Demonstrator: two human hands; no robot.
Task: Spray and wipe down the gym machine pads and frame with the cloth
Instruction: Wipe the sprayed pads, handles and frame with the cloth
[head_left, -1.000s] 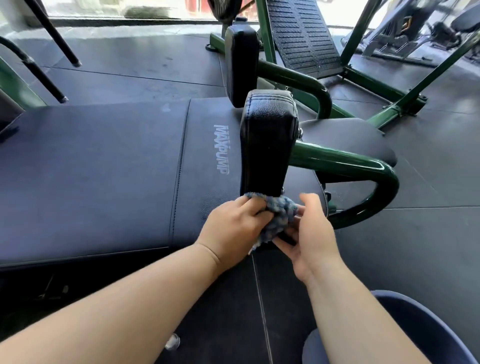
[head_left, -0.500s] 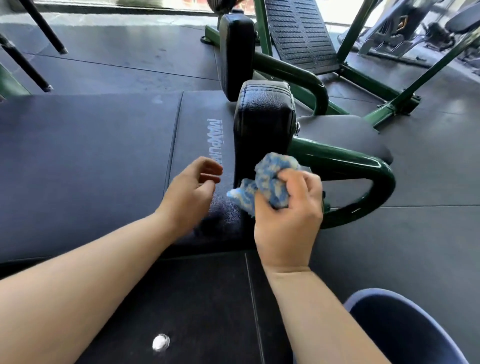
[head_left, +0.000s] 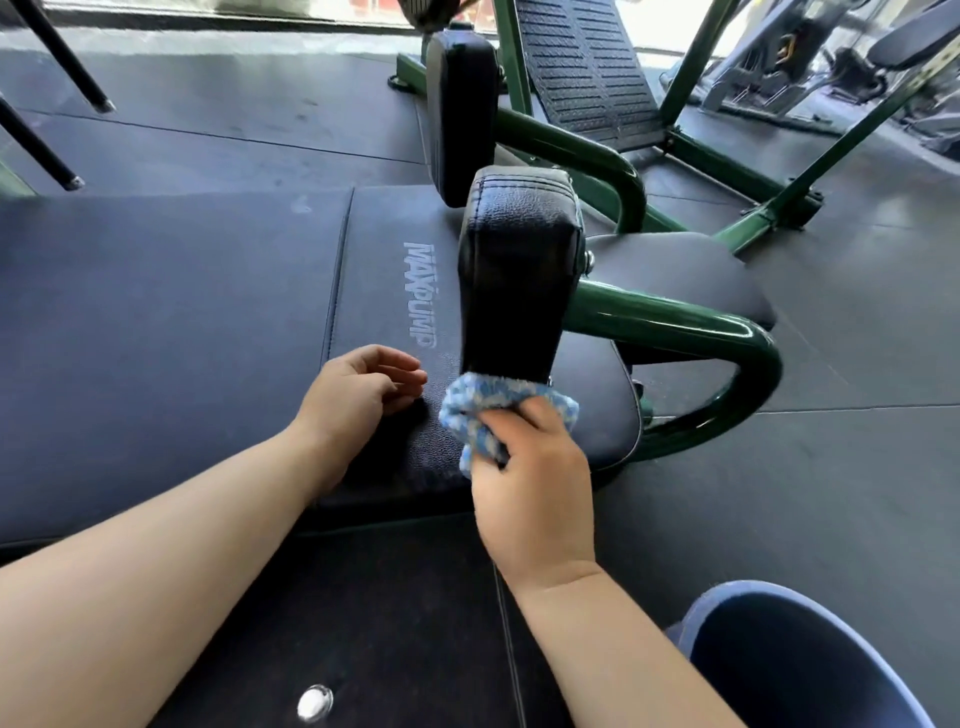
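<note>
**Cloth pressed to the foot of the upright pad**

We show the right hand (head_left: 530, 483) with its fingers curled round a bunched blue-and-white cloth (head_left: 501, 397). It presses the cloth against the lower end of the nearer upright pad (head_left: 519, 280), just above the flat pad (head_left: 208, 312) that bears the MAXPUMP mark. The left hand (head_left: 358, 395) lies over that flat pad beside the mark, fingers loosely bent and holding nothing. Whether it touches the surface we cannot tell.

*Handling.* We judge the cloth light, soft and limp. It keeps no shape of its own, so it is best gathered into a wad in the palm, as here, with a broad face left free to meet the surface. The upright pad looks like grained vinyl over foam. We expect it to yield a little under pressure and to turn slick once sprayed, and the stitched seams at its top are likely to hold dirt.

*Orientation.* The upright pad's long axis runs upward and slightly away from us, with its narrow edge turned toward the camera. The wad has no clear long axis; it spreads crosswise along the pad's lower end. The green frame tube (head_left: 675, 322) leaves the pad's right side, runs rightward, then bends back in a U.
</note>
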